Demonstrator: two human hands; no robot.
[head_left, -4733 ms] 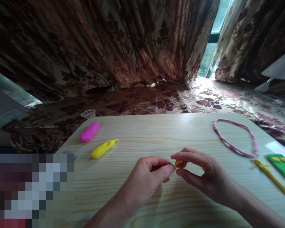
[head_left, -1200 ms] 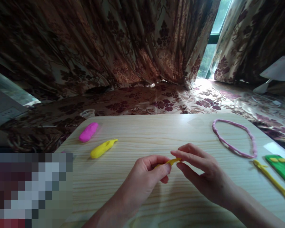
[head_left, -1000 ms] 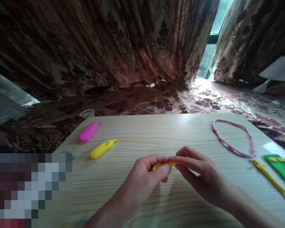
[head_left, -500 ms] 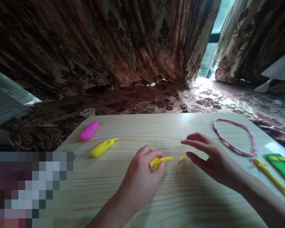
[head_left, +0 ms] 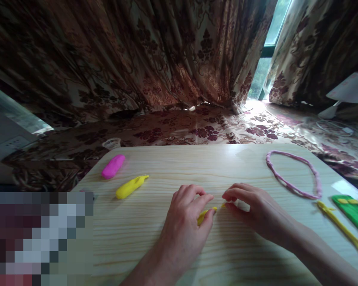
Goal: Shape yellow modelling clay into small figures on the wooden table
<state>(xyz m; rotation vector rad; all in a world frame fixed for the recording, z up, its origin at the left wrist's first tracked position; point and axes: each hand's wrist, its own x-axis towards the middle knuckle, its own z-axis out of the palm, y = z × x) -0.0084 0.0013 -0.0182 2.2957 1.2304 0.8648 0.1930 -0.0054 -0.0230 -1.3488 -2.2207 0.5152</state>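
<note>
My left hand (head_left: 186, 222) rests low on the pale wooden table (head_left: 173, 167), its thumb and fingers pinched on a small yellow clay strip (head_left: 203, 215). Just to the right, my right hand (head_left: 255, 210) is curled down on the table, its fingertips closed over a tiny yellow clay bit (head_left: 223, 205) at the strip's end. The two hands almost touch. How much of the tiny bit the right fingers hold is hidden.
A pink clay lump (head_left: 113, 166) and a larger yellow clay lump (head_left: 131, 186) lie at the left. A pink clay ring (head_left: 292, 173), a long yellow clay rope (head_left: 343, 229) and a green clay slab (head_left: 353, 208) lie at the right. Patterned curtains hang behind.
Earlier both hands held the yellow strip above the table. A small bit came off and lay on the table. Now both hands are lowered, the right one closed over that bit.
</note>
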